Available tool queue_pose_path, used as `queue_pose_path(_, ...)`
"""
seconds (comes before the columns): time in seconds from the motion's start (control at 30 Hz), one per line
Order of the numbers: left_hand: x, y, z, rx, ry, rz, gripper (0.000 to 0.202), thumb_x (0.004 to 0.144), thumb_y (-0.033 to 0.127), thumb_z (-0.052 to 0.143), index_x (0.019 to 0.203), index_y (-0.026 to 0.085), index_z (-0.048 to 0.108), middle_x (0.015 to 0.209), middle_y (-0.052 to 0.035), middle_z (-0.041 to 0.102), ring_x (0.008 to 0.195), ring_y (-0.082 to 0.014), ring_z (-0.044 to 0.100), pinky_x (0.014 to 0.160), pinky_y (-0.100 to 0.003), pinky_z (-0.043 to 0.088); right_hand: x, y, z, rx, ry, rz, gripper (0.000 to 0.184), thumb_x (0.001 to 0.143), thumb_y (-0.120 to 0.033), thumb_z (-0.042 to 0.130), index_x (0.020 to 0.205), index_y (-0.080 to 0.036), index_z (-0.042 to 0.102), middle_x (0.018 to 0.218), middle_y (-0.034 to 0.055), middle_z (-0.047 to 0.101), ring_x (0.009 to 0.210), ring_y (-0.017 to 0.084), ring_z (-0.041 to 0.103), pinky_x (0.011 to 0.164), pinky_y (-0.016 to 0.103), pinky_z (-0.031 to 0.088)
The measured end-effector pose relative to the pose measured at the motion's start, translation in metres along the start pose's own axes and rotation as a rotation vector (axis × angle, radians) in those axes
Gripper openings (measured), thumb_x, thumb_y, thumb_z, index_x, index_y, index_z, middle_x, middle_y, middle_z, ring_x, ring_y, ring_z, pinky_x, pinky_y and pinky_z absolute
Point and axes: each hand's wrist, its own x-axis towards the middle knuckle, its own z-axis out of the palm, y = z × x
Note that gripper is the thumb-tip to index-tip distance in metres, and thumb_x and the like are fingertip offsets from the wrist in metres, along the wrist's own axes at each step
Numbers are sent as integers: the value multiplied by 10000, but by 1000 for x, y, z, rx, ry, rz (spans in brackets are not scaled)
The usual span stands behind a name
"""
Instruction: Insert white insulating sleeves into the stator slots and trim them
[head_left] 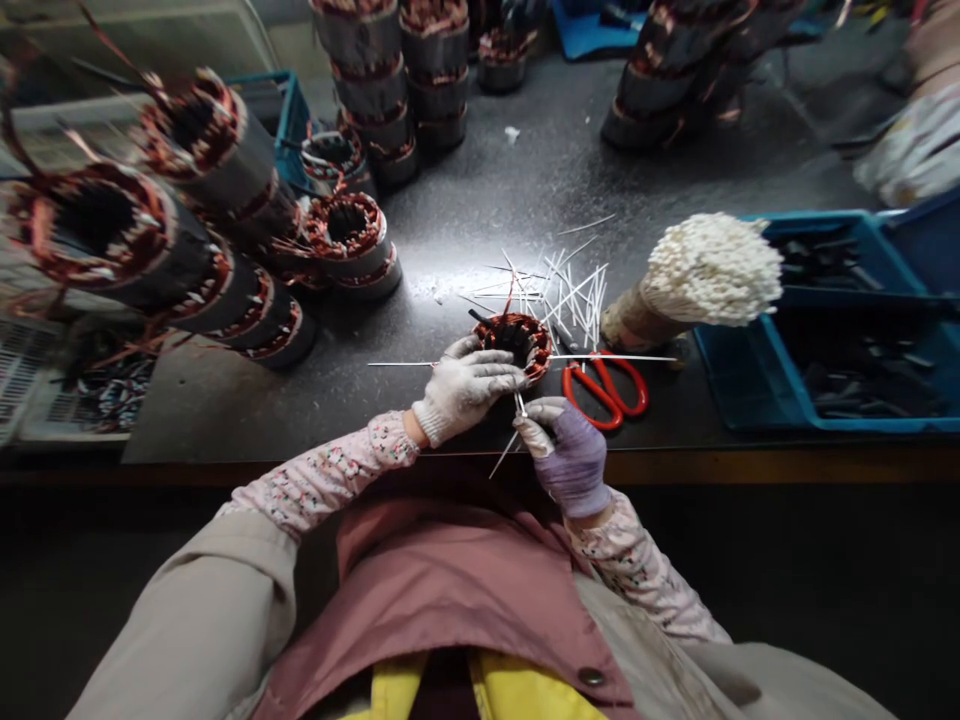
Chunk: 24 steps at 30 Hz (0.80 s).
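Note:
A small motor stator (534,345) with copper windings sits on the dark bench in front of me. My left hand (471,388), in a white glove, grips its near left side with the fingers laid over the rim. My right hand (570,450), in a purple glove with whitish fingertips, pinches a thin white tie cord (519,404) at the stator's near edge. Further white cord ends stick out to both sides of the stator. Red-handled scissors (609,392) lie just right of it, and loose white cords (574,290) are scattered behind.
A thick bundle of white cords (709,270) stands at right beside blue bins (806,400) of dark pieces. Stacked stators (225,270) crowd the left; more stacks (367,90) stand at the back. Another person's gloved hand (919,150) is at far right.

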Motion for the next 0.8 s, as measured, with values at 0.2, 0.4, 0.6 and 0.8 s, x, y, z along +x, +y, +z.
queue_pose_path(0.2, -1, 0, 0, -5, 45, 21, 250, 960, 274, 481, 1026, 323, 717, 1033, 27, 765, 1079, -143, 681, 1022, -417, 414, 3, 12, 10, -103, 59, -38, 137, 915, -294, 568, 828, -217, 641, 782, 37, 683, 744, 164, 661, 696, 295, 547)
queue_pose_path(0.4, -1, -3, 0, 9, -2, 37, 234, 947, 266, 501, 1018, 314, 719, 1029, 18, 766, 1090, -153, 676, 1031, -429, 406, 20, 18, 13, -452, 8, -298, 194, 929, -322, 548, 890, -176, 669, 785, 68, 683, 650, 158, 597, 541, 272, 397)
queue_pose_path(0.6, 5, 2, -8, -45, -26, -73, 212, 958, 307, 531, 1034, 286, 728, 1013, -4, 769, 1037, -138, 693, 1053, -385, 404, 17, -12, -37, -480, -177, -546, 236, 878, -293, 576, 658, -211, 588, 585, 15, 580, 496, 127, 443, 462, 283, 264)
queue_pose_path(0.8, 8, 1, -14, 48, -179, -10, 209, 935, 324, 575, 1094, 318, 710, 1233, -24, 694, 1088, -171, 655, 1036, -406, 419, 43, -19, -23, 124, 12, -24, 198, 900, -281, 536, 735, -204, 615, 716, 30, 674, 601, 138, 599, 529, 273, 468)
